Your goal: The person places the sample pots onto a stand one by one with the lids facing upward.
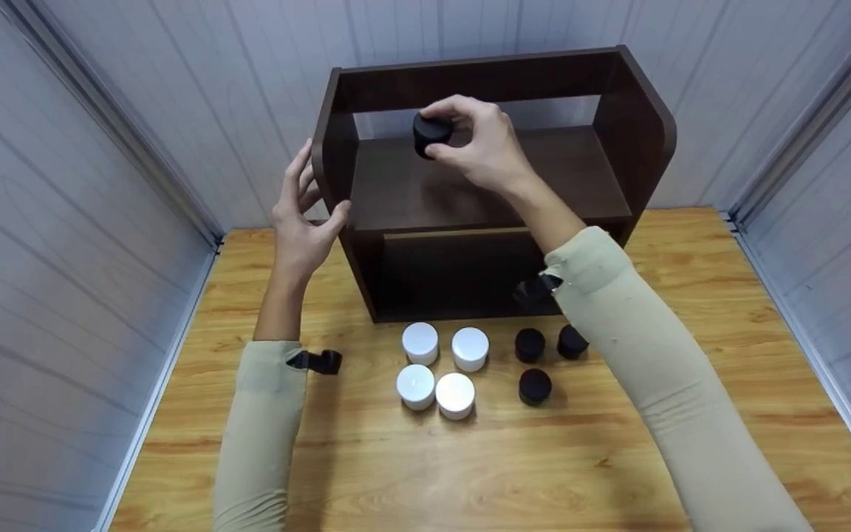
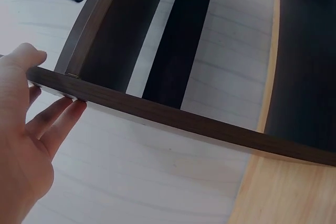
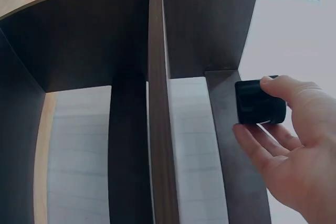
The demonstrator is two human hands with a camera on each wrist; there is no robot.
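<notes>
Thumb and fingertips of my right hand (image 1: 486, 144) pinch a small black round jar (image 1: 429, 134), held above the upper board of a dark brown wooden shelf (image 1: 396, 192). In the right wrist view, the black jar (image 3: 257, 103) sits between the thumb and fingers, apart from the shelf. My left hand (image 1: 306, 222) grips the shelf's left side panel (image 1: 329, 159). The left wrist view shows its thumb on one side of the panel's edge and its fingers touching the outer face (image 2: 131, 109).
Several white round jars (image 1: 455, 395) stand on the wood-grain table (image 1: 425, 473) before the shelf. Three black jars (image 1: 535, 386) stand to their right, one partly behind the right sleeve (image 1: 647, 355). Pale panel walls (image 1: 86, 222) enclose the table.
</notes>
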